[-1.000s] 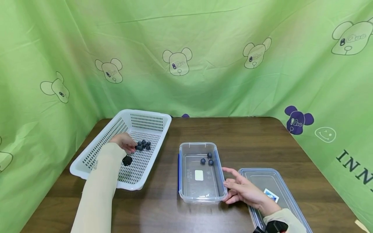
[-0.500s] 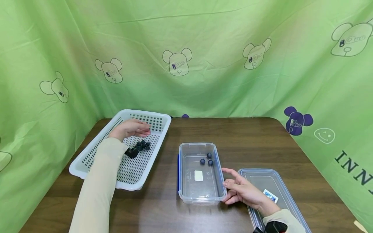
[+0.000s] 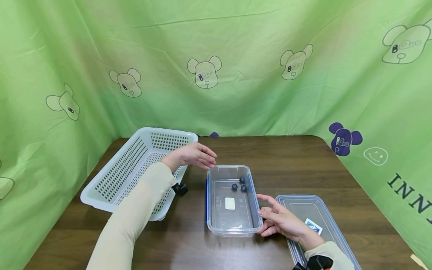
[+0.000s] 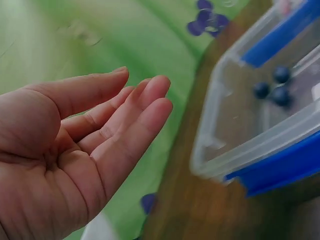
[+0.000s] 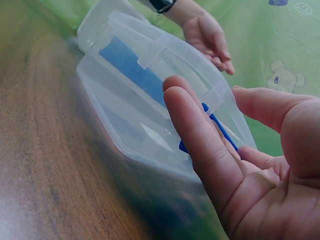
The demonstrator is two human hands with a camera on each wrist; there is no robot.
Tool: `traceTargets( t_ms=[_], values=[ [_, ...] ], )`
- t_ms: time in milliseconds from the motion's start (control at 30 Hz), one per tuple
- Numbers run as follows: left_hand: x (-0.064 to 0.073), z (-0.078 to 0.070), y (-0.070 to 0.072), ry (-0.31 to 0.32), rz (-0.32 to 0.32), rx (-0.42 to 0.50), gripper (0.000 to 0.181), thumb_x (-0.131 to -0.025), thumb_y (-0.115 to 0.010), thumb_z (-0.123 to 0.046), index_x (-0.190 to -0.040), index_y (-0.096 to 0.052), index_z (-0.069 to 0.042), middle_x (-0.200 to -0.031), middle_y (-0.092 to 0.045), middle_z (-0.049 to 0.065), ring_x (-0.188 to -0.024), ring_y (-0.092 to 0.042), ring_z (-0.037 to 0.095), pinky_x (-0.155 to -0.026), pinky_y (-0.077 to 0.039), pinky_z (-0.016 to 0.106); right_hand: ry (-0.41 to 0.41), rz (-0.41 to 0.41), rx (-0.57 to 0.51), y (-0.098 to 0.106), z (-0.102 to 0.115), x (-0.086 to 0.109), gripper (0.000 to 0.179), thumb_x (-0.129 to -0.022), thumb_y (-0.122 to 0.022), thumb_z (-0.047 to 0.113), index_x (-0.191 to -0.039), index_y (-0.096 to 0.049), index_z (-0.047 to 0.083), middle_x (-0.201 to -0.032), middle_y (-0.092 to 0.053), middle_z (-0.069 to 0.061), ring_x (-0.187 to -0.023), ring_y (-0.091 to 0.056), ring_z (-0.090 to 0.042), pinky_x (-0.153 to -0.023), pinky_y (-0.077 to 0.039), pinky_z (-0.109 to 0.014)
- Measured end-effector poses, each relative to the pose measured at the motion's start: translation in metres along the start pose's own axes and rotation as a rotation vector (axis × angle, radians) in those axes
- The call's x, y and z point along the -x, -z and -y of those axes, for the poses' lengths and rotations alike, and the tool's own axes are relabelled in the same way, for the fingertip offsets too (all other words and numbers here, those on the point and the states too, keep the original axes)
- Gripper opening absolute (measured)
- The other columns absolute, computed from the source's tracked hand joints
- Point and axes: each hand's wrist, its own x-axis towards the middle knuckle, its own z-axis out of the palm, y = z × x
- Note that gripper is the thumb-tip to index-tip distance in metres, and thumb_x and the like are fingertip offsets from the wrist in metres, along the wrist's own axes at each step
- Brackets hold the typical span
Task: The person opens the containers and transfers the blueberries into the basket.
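Note:
My left hand (image 3: 194, 154) is above the table between the white basket (image 3: 116, 180) and the clear plastic box (image 3: 233, 228), close to the box's far left corner. Its fingers are loosely bent, and nothing shows in the palm or between thumb and fingers in the left wrist view. Three blueberries (image 3: 243, 188) lie in the box toward its far right. My right hand (image 3: 283, 221) touches the box's right side near the front corner, fingers mostly straight and thumb by the rim. The sleeve and left hand cover part of the basket's inside; no berries show there now.
A clear lid (image 3: 303, 204) with a small label lies on the wooden table (image 3: 287, 161) at the right, partly under my right forearm. Blue clips hang at the box's left side. A green curtain (image 3: 249, 105) surrounds the table at the back and sides.
My left hand rises from the blueberries in the basket and moves right, over the basket's edge, to the box's far left corner. The right hand and box stay put.

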Motion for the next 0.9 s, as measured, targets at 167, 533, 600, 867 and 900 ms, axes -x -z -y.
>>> traceTargets(
  t_ms=[167, 533, 600, 867, 900],
  values=[
    [-0.014, 0.004, -0.026, 0.031, 0.035, -0.015, 0.034, -0.097, -0.056, 0.007, -0.129, -0.052, 0.018, -0.096, -0.071, 0.02, -0.08, -0.071, 0.02, -0.102, -0.046, 0.054, -0.004, -0.001, 0.003, 0.002, -0.001, -0.001, 0.045, -0.105, -0.045, 0.004, -0.139, -0.036, 0.033, -0.109, -0.062, -0.013, -0.079, -0.072, -0.02, -0.072, -0.062, -0.035],
    [-0.034, 0.018, -0.06, 0.125, 0.084, -0.193, 0.023, -0.096, -0.06, 0.005, -0.117, -0.062, 0.015, -0.094, -0.072, 0.02, -0.079, -0.071, 0.022, -0.082, -0.061, 0.039, 0.003, 0.004, 0.002, 0.0, 0.0, -0.002, 0.045, -0.106, -0.044, 0.005, -0.142, -0.033, 0.029, -0.111, -0.062, -0.014, -0.079, -0.072, -0.021, -0.072, -0.062, -0.035],
    [-0.036, 0.02, -0.062, 0.134, 0.081, -0.22, 0.021, -0.095, -0.061, 0.005, -0.114, -0.063, 0.013, -0.093, -0.072, 0.02, -0.081, -0.071, 0.024, -0.08, -0.061, 0.038, 0.004, 0.005, 0.0, 0.0, -0.001, -0.002, 0.045, -0.106, -0.044, 0.005, -0.142, -0.033, 0.029, -0.111, -0.062, -0.014, -0.079, -0.072, -0.021, -0.072, -0.062, -0.035],
    [-0.048, 0.026, -0.075, 0.165, 0.069, -0.344, 0.018, -0.091, -0.065, 0.006, -0.108, -0.066, 0.012, -0.092, -0.072, 0.023, -0.086, -0.072, 0.032, -0.073, -0.062, 0.033, -0.008, -0.003, 0.011, 0.0, 0.0, -0.002, 0.044, -0.106, -0.045, 0.005, -0.139, -0.035, 0.031, -0.111, -0.063, -0.013, -0.08, -0.072, -0.022, -0.073, -0.062, -0.035],
    [-0.05, 0.027, -0.077, 0.171, 0.071, -0.361, 0.017, -0.091, -0.064, 0.006, -0.107, -0.066, 0.012, -0.093, -0.072, 0.025, -0.088, -0.072, 0.034, -0.073, -0.062, 0.033, -0.009, -0.002, 0.012, 0.0, 0.001, -0.002, 0.044, -0.106, -0.045, 0.005, -0.139, -0.035, 0.031, -0.111, -0.063, -0.013, -0.08, -0.072, -0.022, -0.073, -0.062, -0.035]
  ],
)
